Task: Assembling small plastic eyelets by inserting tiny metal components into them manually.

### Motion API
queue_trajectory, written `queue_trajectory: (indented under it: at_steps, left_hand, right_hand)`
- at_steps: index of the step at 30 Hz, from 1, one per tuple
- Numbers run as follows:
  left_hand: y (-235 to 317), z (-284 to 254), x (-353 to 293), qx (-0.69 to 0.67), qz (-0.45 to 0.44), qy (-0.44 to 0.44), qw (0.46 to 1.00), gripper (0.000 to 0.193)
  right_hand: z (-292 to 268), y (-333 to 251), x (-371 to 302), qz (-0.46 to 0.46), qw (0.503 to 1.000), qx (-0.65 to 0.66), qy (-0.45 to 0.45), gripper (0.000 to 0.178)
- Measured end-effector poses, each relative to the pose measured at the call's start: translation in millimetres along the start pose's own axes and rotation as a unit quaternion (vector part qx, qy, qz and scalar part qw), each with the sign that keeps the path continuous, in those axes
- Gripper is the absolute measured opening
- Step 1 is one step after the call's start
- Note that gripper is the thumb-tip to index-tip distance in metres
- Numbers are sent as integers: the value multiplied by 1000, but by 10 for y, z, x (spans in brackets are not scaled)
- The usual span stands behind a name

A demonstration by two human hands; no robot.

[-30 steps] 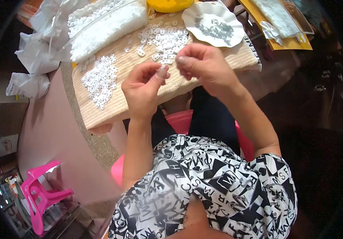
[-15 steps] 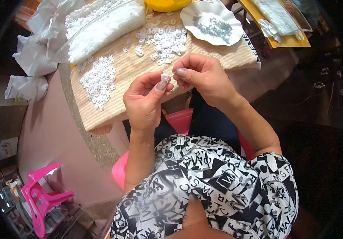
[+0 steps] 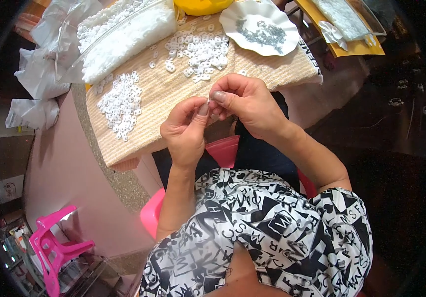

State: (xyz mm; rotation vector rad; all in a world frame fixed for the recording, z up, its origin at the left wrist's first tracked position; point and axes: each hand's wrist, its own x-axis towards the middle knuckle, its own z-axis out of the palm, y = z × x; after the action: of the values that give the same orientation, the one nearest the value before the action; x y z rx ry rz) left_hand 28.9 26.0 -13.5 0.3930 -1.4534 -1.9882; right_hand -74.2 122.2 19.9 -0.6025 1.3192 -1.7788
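Note:
In front of the table's near edge my two hands meet at the fingertips. My left hand (image 3: pixel 185 131) is closed in a pinch on a small white plastic piece, now mostly covered by thumb and fingers. Against it presses my right hand (image 3: pixel 245 104), thumb and forefinger pinched together; what they hold is too small or hidden to name. Beyond the hands lies a spread of small white plastic pieces (image 3: pixel 203 52) with holes. Another pile of such pieces (image 3: pixel 121 106) is at the left. A scalloped white plate (image 3: pixel 230 32) at the far right carries small dark grey metal-looking bits.
A ribbed beige cloth (image 3: pixel 148 114) covers the table. At the back left stands a clear bin (image 3: pixel 128 47) full of white pieces, near a yellow bowl (image 3: pixel 203 6). White plastic bags (image 3: pixel 39 74) hang beyond the left edge. A pink stool (image 3: pixel 54 247) is lower left.
My hands have come together: the left moved slightly right, the right slightly left. The white piece, plainly visible before, is now mostly hidden between the fingertips.

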Motion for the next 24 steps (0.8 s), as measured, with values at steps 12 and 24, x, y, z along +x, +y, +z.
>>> queue_trajectory:
  at_steps: [12, 24]
  left_hand:
    - [186, -10, -2, -118, -35, -6, 992, 16]
    - [242, 14, -46, -126, -77, 5, 989, 16]
  right_hand:
    - [34, -78, -41, -26, 991, -131, -7, 15]
    - [95, -71, -74, -36, 992, -118, 26, 13]
